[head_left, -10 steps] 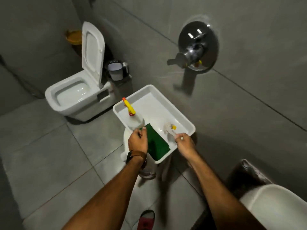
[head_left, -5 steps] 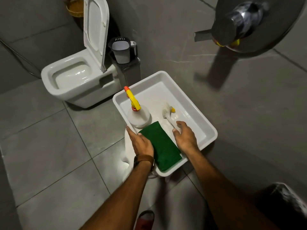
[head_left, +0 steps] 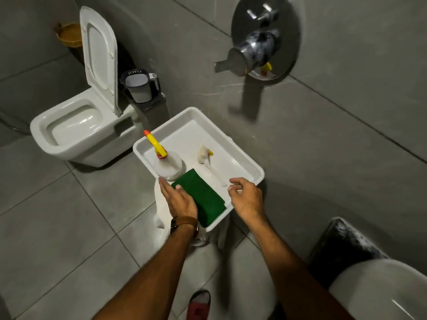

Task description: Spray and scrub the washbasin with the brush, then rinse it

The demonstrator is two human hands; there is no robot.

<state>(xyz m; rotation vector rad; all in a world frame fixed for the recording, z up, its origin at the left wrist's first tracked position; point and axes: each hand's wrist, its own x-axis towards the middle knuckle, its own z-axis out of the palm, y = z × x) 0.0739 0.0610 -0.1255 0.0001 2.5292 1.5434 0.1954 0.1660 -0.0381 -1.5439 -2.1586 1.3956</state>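
Both hands have let go since a moment ago: the left hand (head_left: 179, 199), which was closed near the bottle, now lies flat and open with its thumb on the folded green scrubbing cloth (head_left: 200, 199), and the right hand (head_left: 247, 197), which held the brush handle, has lifted off and hangs loosely open, fingers curled, gripping nothing.

The white plastic brush with a yellow patch at its bristled head (head_left: 209, 163) lies loose in the shallow white rectangular tray (head_left: 242, 153), its handle pointing toward the right hand's fingertips, just short of them. The white spray bottle with the yellow and orange trigger nozzle (head_left: 167, 163) stands upright in the tray's left part, just beyond the left hand and touching the cloth's far corner. The tray sits on a white stand (head_left: 161, 218), mostly hidden beneath it.

A brown strap (head_left: 184, 221) circles the left wrist. The white ceramic washbasin (head_left: 381, 289) shows only as a curved rim at the lower right, well apart from the tray. Off to the left stands a white toilet with its lid raised (head_left: 76, 125), and a round chrome wall valve (head_left: 261, 42) is mounted on the grey tiles above.
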